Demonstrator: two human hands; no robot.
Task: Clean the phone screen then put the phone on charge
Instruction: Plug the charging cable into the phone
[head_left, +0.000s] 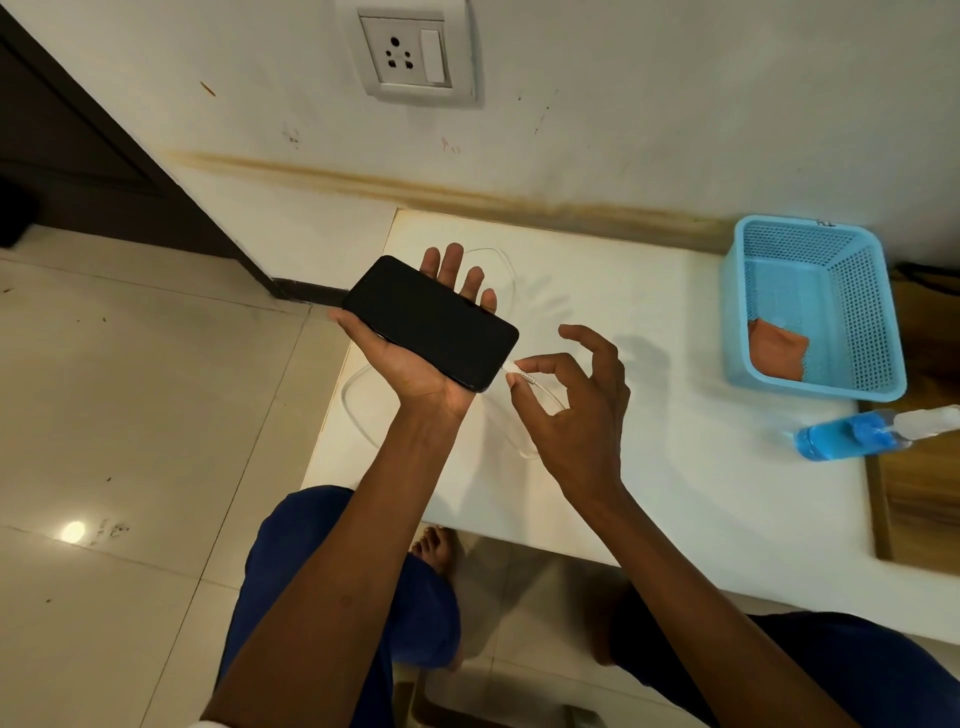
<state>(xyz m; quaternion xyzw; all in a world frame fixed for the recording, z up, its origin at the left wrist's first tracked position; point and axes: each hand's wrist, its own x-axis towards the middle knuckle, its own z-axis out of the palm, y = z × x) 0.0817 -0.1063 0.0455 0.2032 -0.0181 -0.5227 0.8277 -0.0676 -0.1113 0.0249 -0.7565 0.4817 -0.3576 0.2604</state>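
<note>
**Asha:** Across the upturned palm of the left hand lies the phone, dark screen up. The fingers are spread flat beneath its far edge and the thumb sticks out on its left side, so it is cradled more than clenched.

**Ravi:** And the other hand?

**Asha:** At the phone's lower right corner, the right hand pinches the white plug of the charging cable between thumb and forefinger; the other three fingers are lifted and fanned. The plug tip touches the phone's bottom edge. Whether it is seated in the port, I cannot tell.

**Ravi:** Where does the cable run?

**Asha:** From the pinch it drops under the right palm, then loops on the white table below both hands. One curve shows to the left of the left wrist, another beyond the fingertips. Its far end I cannot find.

**Ravi:** What else is around?

**Asha:** Well to the right of the pinching hand sits a blue basket with an orange-brown cloth in its near left corner. Nearer than the basket, a bottle of blue liquid lies on its side at the table's right edge. Up the wall beyond the left hand's fingertips is a wall socket, nothing plugged into it.
</note>
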